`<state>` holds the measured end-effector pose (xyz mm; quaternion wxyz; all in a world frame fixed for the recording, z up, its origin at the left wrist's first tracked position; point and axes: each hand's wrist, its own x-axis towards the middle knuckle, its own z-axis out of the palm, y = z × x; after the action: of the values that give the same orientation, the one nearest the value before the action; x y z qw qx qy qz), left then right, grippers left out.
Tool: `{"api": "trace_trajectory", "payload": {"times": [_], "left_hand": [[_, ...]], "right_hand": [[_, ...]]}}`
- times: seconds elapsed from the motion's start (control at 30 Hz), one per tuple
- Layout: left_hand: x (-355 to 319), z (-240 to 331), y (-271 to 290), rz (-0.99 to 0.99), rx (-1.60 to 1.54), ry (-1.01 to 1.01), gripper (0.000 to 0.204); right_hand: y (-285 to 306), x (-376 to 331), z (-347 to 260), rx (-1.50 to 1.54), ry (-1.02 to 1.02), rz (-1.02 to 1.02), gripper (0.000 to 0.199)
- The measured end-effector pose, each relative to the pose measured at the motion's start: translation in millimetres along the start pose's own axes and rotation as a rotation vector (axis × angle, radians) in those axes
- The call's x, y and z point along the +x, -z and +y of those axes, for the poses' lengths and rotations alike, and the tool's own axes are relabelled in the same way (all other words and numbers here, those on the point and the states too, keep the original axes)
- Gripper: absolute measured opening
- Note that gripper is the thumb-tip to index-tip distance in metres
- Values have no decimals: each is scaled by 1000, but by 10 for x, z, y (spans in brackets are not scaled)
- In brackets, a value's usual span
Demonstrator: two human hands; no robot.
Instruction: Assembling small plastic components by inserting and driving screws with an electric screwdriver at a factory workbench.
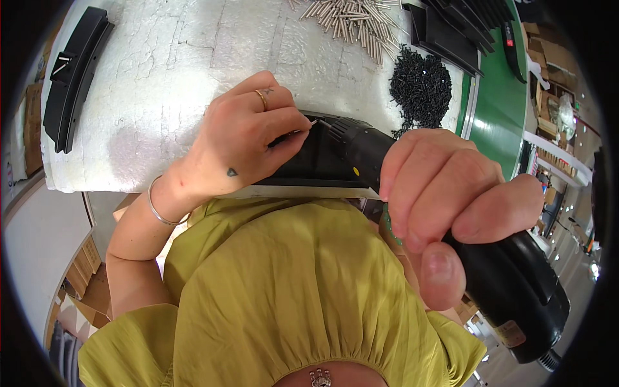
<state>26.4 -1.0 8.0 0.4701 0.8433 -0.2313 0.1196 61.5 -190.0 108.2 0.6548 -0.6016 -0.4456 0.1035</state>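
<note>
The right hand [445, 184] wraps a black electric screwdriver [516, 277], its bit meeting the left hand [242, 132], thumb and forefinger pinched together, on what I cannot tell; beneath, a black part [316, 164] lies at the bench's [148, 84] near edge; black screws [422, 90] and silver pins [358, 29] heap beyond.

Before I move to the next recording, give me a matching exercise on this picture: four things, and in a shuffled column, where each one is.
1. Power screwdriver
2. Pile of silver pins
3. Pile of black screws
4. Bracelet

A. Heaped nearest the green surface
B. Around the wrist of the left hand
C. Heaped at the picture's top edge
D. Gripped in the right hand

Pairs: 1-D, 2-C, 3-A, 4-B
</note>
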Motion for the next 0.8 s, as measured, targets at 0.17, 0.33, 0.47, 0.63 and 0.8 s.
{"api": "trace_trajectory", "payload": {"times": [0.17,0.33,0.47,0.63,0.8], "left_hand": [[-29,-9,-10,-7,13,-9,11],[-34,15,-42,-16,40,-45,10],[-43,53,-14,-67,111,-72,10],[-29,181,3,-42,161,-30,15],[-35,433,160,-394,319,72,71]], "right_hand": [[-52,64,25,-27,7,-49,29],[-116,15,-15,5,-53,82,29],[-109,31,14,-37,-47,88,29],[407,-87,-183,193,137,295,35],[554,-293,-95,4,134,752,29]]}}
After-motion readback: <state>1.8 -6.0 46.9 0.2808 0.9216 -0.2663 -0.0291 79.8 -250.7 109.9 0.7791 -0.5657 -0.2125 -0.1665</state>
